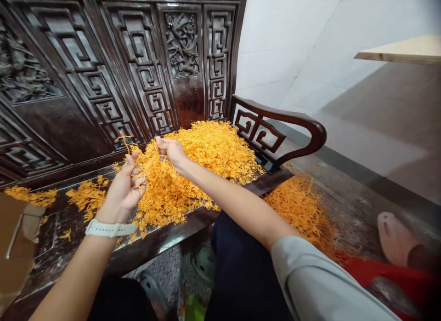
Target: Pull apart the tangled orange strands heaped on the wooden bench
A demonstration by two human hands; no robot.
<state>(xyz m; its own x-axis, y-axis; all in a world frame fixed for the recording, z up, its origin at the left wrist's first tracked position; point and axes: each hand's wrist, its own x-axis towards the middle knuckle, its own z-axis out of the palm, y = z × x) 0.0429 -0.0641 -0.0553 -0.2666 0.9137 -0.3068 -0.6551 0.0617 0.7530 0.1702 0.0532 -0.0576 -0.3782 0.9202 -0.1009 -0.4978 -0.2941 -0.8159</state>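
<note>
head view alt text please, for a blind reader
A person's left hand and right hand hold stringy orange pieces over a large heap of similar ones on a carved dark wooden bench. Another orange pile lies lower, beside the bench.

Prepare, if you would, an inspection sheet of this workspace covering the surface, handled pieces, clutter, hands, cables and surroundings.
Surface: dark wooden bench, with loose orange pieces scattered on its left part.
Handled pieces: orange strands at the hands; large orange heap on the seat; second pile on the floor.
Clutter: cardboard box at far left.
Hands: left hand and right hand both grip strands.
Cables: nothing seen.
Surroundings: white wall, carved backrest, pink clog.
</note>
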